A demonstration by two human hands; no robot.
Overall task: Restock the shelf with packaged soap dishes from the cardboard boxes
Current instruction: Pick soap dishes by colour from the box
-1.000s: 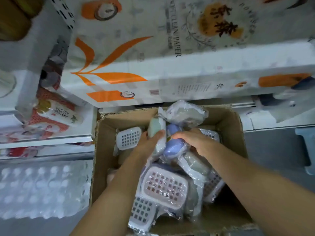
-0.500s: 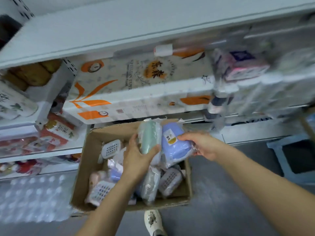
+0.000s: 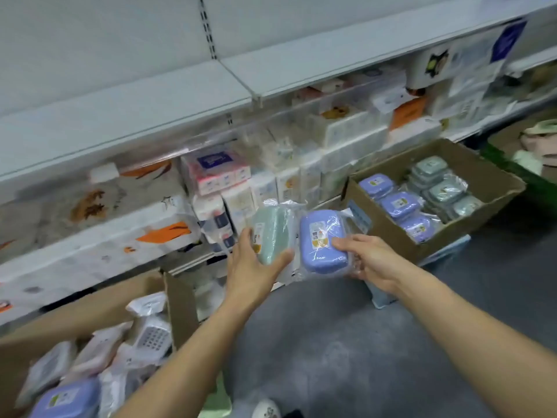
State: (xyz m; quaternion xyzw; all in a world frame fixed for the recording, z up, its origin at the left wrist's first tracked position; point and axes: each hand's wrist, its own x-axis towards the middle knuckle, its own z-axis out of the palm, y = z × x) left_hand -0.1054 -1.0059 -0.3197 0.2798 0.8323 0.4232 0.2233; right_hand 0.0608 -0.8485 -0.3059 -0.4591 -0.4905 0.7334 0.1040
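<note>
My left hand (image 3: 256, 267) grips a green soap dish (image 3: 272, 230) wrapped in clear plastic. My right hand (image 3: 369, 260) grips a purple soap dish (image 3: 322, 242), also wrapped. Both are held in the air side by side above the floor, in front of the lower shelf. A cardboard box (image 3: 99, 309) at the lower left holds several loose packaged dishes. A second cardboard box (image 3: 388, 233) at the right holds neat rows of purple and green dishes. A bare grey shelf (image 3: 168, 101) runs across the upper part of the view.
The lower shelf (image 3: 187, 263) is packed with tissue and toilet paper packs (image 3: 90, 236). Grey floor (image 3: 331, 342) lies between the two boxes, with my shoe (image 3: 266, 410) at the bottom edge. A blue stool (image 3: 382, 294) stands under the right box.
Both hands lifted the green and purple dishes out of the left box and carried them up and to the right. My view swung right, bringing the second box into sight.
</note>
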